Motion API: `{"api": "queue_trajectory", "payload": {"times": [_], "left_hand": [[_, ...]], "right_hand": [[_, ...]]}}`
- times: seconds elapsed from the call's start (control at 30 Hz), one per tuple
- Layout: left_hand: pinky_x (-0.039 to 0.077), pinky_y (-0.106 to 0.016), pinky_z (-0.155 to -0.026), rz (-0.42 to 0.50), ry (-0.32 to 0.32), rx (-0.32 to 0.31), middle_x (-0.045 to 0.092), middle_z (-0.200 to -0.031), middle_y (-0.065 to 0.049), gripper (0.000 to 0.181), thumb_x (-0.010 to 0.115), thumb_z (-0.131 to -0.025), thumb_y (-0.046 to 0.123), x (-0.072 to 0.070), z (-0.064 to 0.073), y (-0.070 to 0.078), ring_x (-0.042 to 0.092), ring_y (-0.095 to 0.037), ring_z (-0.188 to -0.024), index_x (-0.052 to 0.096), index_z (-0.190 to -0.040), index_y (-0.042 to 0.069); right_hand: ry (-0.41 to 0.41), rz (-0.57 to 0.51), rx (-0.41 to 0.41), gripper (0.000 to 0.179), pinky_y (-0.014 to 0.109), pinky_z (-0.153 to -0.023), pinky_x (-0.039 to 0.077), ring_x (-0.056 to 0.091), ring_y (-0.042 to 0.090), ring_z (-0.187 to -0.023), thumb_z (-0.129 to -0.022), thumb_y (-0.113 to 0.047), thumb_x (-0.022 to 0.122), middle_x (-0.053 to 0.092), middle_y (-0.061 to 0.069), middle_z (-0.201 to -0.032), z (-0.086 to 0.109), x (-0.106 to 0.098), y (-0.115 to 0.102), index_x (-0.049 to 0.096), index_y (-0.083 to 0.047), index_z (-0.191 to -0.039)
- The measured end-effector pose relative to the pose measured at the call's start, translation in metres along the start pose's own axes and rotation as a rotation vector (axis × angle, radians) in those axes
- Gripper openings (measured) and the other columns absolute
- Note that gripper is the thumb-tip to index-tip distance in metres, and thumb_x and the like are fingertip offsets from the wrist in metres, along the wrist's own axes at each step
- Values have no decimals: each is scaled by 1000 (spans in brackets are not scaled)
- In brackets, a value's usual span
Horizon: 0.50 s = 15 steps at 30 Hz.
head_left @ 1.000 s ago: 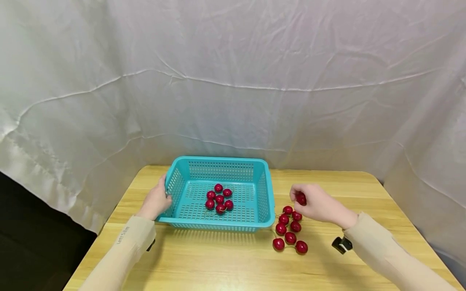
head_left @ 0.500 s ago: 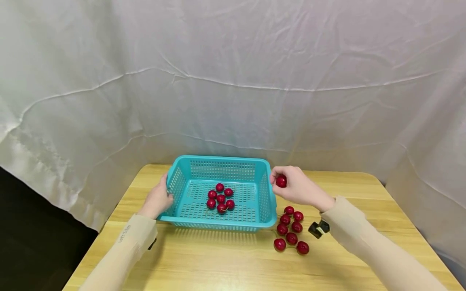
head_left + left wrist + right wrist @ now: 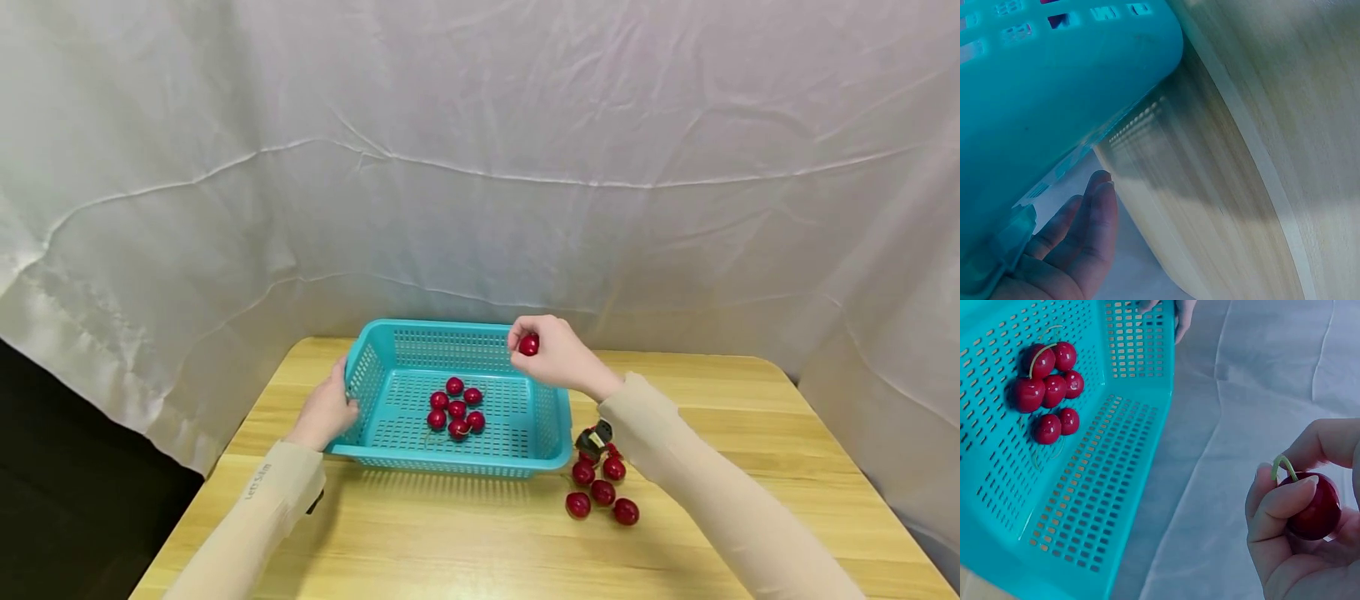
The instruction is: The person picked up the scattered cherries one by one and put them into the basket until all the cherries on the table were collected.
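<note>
A turquoise plastic basket [image 3: 465, 460] stands on the table with several red cherries [image 3: 457, 409] on its floor. My left hand [image 3: 324, 410] holds its left wall, thumb inside and fingers outside. In the left wrist view, the fingers [image 3: 1094, 231] extend beneath the basket's outer side. My right hand [image 3: 558, 354] is above the basket's back right corner, pinching one cherry [image 3: 1316, 509] between thumb and fingers. That cherry's green stem curves up past the fingertips in the right wrist view. Several loose cherries [image 3: 602, 492] lie right of the basket, some hidden by the right wrist's camera.
The light wooden table [image 3: 420, 533] has rounded back corners. A pale grey curtain [image 3: 480, 233] hangs behind it and along the sides. A dark area [image 3: 67, 475] lies beyond the table's left edge.
My right hand has carried the cherry left and away from me, from beside the loose cherries to over the basket's back right corner. The left hand keeps its hold on the basket.
</note>
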<state>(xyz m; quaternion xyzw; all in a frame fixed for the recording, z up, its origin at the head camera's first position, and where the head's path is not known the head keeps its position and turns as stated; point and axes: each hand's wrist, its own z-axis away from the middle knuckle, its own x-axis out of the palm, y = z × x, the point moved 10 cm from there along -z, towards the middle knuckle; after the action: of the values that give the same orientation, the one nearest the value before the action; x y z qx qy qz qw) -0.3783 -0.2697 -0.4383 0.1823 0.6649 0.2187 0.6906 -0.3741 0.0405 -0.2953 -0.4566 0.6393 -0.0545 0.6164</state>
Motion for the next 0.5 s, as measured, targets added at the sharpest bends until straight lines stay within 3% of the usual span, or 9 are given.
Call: {"api": "queue_trajectory", "payload": {"times": [0.2, 0.5], "left_hand": [[43, -66, -108, -2, 3, 1, 42, -150, -36, 83, 53, -95, 2, 0, 0, 2, 50, -53, -132, 2, -161, 1], [44, -65, -108, 1, 9, 8, 43, -149, -36, 83, 54, -94, 2, -2, 2, 3, 51, -52, -131, 3, -160, 0]], "right_hand": [[13, -27, 70, 4, 26, -63, 48, 54, 15, -65, -87, -8, 66, 65, 5, -77, -21, 16, 14, 65, -6, -90], [-60, -15, 164, 4, 27, -70, 50, 58, 18, -73, -90, -9, 66, 68, 8, -88, -41, 54, 36, 63, -7, -91]]}}
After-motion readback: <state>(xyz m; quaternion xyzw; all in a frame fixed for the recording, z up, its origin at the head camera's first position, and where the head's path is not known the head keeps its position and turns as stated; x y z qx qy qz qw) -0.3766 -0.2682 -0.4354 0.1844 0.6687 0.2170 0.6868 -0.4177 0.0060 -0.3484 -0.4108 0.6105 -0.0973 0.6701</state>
